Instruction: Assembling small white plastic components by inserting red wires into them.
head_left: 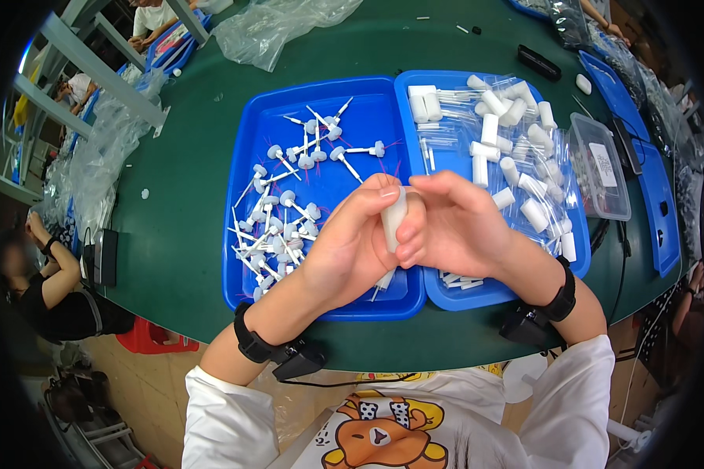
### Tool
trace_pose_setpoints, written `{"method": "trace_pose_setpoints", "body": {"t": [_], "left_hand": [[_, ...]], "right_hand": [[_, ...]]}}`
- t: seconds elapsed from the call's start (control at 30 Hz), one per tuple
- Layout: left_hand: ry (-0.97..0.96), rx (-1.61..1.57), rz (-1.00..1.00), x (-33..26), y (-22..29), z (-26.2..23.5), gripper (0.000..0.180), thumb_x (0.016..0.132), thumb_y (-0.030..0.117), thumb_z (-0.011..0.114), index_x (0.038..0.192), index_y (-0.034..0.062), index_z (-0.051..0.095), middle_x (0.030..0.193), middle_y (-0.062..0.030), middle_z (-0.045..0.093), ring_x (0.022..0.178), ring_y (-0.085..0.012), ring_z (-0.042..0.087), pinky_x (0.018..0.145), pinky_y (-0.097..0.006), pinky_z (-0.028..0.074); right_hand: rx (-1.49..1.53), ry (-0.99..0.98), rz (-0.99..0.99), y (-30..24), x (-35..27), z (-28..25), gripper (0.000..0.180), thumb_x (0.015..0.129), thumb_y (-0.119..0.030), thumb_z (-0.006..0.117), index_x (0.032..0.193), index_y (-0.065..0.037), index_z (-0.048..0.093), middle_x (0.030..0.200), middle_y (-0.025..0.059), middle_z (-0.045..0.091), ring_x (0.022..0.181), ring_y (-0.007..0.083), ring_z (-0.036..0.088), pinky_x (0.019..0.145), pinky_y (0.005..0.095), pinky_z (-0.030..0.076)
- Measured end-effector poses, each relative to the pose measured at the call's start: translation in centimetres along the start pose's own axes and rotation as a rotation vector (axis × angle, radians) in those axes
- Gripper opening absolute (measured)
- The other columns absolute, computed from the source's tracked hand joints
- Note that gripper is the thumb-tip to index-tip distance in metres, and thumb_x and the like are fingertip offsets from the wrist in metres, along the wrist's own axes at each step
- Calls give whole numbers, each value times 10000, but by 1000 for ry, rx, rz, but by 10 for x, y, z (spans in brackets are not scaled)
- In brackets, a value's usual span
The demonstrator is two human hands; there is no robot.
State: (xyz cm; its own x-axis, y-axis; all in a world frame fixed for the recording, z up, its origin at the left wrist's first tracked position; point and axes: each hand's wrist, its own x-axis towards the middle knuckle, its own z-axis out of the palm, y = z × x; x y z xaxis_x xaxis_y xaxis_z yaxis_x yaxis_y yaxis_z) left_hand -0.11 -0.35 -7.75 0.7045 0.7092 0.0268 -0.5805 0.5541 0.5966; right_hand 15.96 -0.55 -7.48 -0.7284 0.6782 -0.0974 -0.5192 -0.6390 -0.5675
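Observation:
My left hand (350,238) is closed around a white cylindrical sleeve (395,219), held upright with the thumb against its top. Beside it, my right hand (465,227) is cupped with its palm showing and thumb stretched out; its other fingers are partly hidden behind the left hand. Both hands meet above the join of two blue trays. In the left tray (238,195) lie several white sticks with grey round heads (289,199) and thin red wires. The right tray (414,82) holds several white cylinders (489,129) and clear thin tubes. A white stick (385,281) pokes out below my left hand.
A clear lidded plastic box (602,168) stands right of the trays, near a black cable. Farther back lie a black case (538,62) and crumpled clear plastic (278,31). Grey metal legs (105,70) rise at the left. Other people sit around the green table (188,180).

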Motion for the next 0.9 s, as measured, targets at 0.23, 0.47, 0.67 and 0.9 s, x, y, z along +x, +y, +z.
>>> {"method": "trace_pose_setpoints", "body": {"t": [0.23, 0.47, 0.67, 0.9], "left_hand": [[184, 38, -37, -1, 5, 17, 282, 982, 324, 302, 1007, 90, 458, 806, -74, 490, 733, -198, 499, 668, -329, 419], [71, -67, -17, -3, 2, 5, 269, 973, 294, 296, 1016, 78, 450, 803, -77, 486, 702, -204, 468, 670, -337, 401], [-56, -124, -35, -3, 0, 3, 237, 921, 255, 353, 1043, 74, 448, 742, -65, 435, 640, -171, 413, 610, -305, 362], [-62, -47, -54, -6, -1, 5, 224, 922, 253, 368, 1094, 128, 438, 706, -46, 427, 617, -144, 399, 566, -275, 336]], "right_hand": [[172, 48, 40, 3, 3, -7, 460, 908, -392, 391, 713, -57, 640, 611, 45, 590, 683, 189, 581, 705, 295, 448], [101, 0, 13, 1, 0, -5, 353, 922, -343, 404, 1045, -54, 565, 692, 36, 592, 692, 166, 586, 653, 282, 470], [30, 53, 53, -3, 0, 6, 309, 923, -273, 424, 1102, -32, 498, 749, 81, 595, 703, 172, 603, 653, 304, 514], [-130, -13, -7, 0, -3, -4, 227, 909, -181, 469, 1024, 15, 488, 830, 79, 575, 711, 170, 599, 644, 313, 522]]}}
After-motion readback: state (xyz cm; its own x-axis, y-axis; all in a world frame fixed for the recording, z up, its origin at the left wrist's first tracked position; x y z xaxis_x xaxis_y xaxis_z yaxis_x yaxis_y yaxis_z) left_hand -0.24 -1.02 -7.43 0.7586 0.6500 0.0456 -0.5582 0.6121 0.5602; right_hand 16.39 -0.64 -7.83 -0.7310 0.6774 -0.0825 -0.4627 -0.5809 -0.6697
